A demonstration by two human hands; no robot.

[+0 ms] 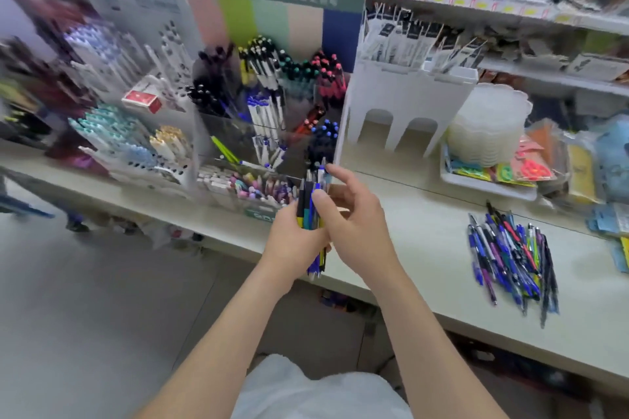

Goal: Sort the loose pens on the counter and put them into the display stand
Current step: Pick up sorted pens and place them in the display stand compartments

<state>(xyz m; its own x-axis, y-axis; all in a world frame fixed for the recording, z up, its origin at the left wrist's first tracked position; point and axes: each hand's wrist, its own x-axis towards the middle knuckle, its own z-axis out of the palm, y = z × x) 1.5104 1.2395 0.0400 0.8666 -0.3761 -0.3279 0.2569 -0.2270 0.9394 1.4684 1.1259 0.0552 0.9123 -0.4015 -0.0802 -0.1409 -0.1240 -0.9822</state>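
Counter (425, 214) runs pale across our view, with the tiered display stand (306, 24) sitting on it at the left, its compartments packed with upright pens. Off to the right, well apart from the stand, the pile of loose pens (510, 258) lies on the counter. Our left hand (292, 241) grips a bundle of pens (308, 204) upright, just in front of the stand's lower tiers. Our right hand (354, 214) has its thumb on that bundle, index finger stretched out; we honestly can't tell if it's pinching one.

Grey floor (85, 299); blurred shelves (493, 8), probably white.
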